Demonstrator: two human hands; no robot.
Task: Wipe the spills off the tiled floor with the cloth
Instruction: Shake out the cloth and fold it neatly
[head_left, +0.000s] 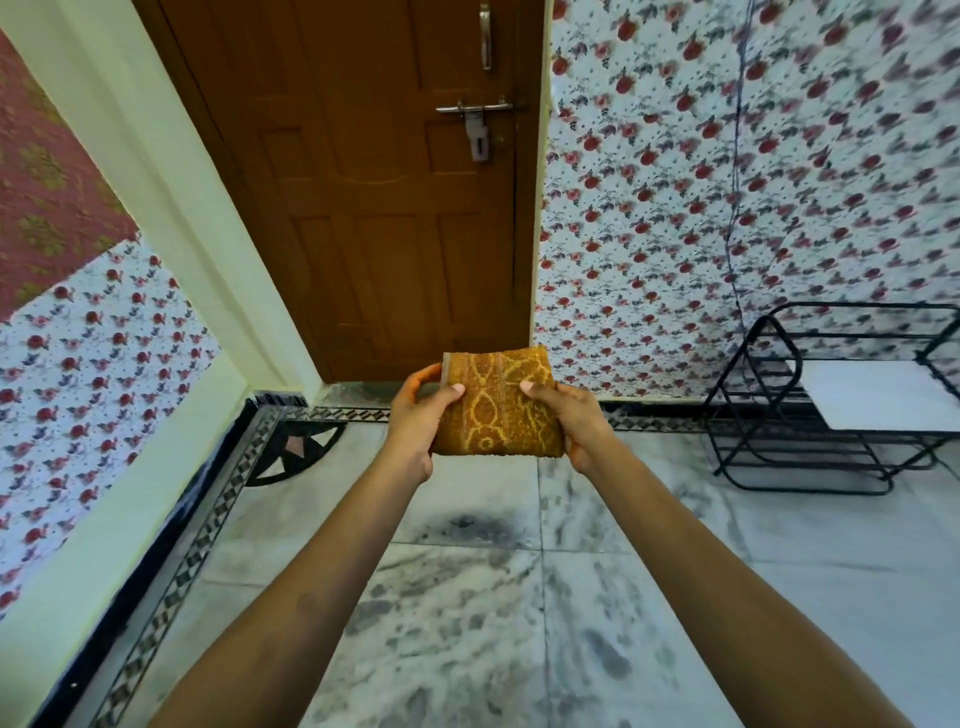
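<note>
A folded orange-yellow patterned cloth (498, 410) is held up in front of me, well above the floor, with both arms stretched out. My left hand (418, 421) grips its left edge, thumb on the front. My right hand (569, 421) grips its right edge the same way. Below lies the white marble tiled floor (675, 545) with grey veins. A dark smudge (467, 522) marks the tile between my forearms; I cannot tell whether it is a spill or veining.
A closed brown wooden door (374, 208) with a latch stands straight ahead. Floral wallpaper covers the walls. A black wire rack (810, 415) with a white board on it stands at the right. A patterned dark border (208, 519) runs along the floor's left edge.
</note>
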